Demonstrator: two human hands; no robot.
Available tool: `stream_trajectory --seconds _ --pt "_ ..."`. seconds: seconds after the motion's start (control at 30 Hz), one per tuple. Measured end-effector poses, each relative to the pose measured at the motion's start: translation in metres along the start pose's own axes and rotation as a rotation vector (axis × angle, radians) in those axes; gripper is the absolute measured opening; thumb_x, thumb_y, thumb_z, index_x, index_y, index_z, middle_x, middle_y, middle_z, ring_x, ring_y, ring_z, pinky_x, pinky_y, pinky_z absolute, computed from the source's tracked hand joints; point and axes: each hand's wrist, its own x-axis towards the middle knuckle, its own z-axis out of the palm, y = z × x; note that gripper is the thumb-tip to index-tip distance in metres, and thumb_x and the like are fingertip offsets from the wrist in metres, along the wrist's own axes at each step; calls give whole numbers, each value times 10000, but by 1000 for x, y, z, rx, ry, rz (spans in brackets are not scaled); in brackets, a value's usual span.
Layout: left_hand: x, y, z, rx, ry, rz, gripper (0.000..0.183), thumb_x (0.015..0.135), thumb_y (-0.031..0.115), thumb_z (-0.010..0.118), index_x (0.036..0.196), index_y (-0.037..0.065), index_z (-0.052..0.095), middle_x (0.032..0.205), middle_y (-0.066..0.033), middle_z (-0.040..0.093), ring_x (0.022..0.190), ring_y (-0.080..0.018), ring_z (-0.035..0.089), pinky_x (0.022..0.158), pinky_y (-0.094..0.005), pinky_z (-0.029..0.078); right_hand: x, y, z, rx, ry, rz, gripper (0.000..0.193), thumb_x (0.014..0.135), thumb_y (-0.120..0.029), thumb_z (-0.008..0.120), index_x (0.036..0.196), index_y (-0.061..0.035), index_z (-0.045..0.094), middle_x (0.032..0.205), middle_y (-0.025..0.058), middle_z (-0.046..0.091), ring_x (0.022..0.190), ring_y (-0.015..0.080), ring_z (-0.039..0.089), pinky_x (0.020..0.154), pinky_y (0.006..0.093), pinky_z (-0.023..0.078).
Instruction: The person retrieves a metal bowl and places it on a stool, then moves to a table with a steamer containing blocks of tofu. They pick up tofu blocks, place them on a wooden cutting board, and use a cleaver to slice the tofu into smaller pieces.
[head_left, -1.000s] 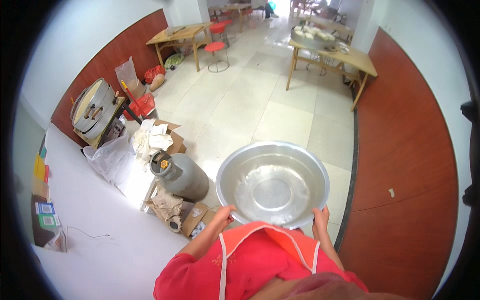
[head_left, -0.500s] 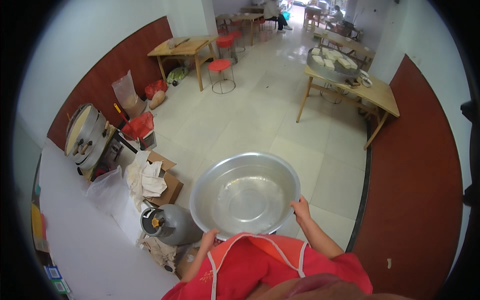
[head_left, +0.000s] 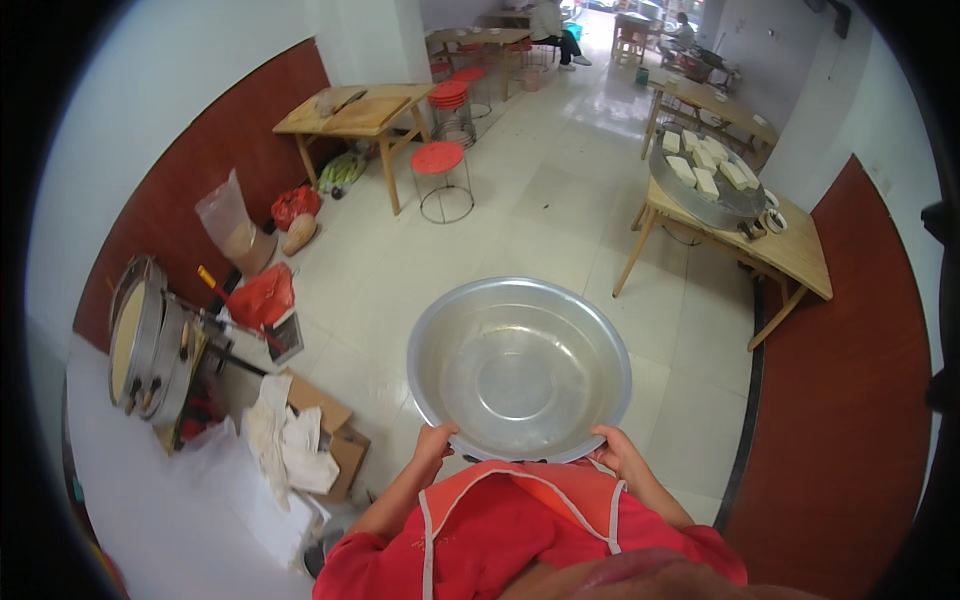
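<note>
A large round silver metal basin (head_left: 515,385) is held out in front of my red apron, its hollow facing up. Nothing lies in it. My left hand (head_left: 437,443) grips the near left part of the rim, thumb on top. On the near right part of the rim, my right hand (head_left: 612,447) is closed the same way. The fingers under the rim are mostly hidden.
On the right, a wooden table (head_left: 800,245) bears a big round pan (head_left: 715,205) of white blocks. Red stools (head_left: 438,158) stand by a wooden table (head_left: 375,110) at left. A cardboard box (head_left: 345,455), dustpan (head_left: 287,338) and stacked steamers (head_left: 140,345) line the left wall.
The basin has shifted a little up and right in view. My right hand has moved along the rim toward my body. The grey gas cylinder has mostly left the view.
</note>
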Motion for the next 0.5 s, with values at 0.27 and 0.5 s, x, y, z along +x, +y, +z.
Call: stream_trajectory --seconds 0.27,0.5 --pt "161 134 38 -168 142 -99 110 775 152 616 828 65 573 604 16 438 492 -111 415 441 -282 326 211 -170 104 -224 -35 47 395 754 -11 597 1146 23 560 1034 149 637 911 295 657 780 449 588" --pt "287 226 48 -355 162 -116 131 796 173 586 798 42 584 575 -17 476 438 -131 422 409 -292 341 356 -292 223 -386 -37 64 374 736 -35 623 1098 40 566 975 152 634 859 326 660 745 505 587"
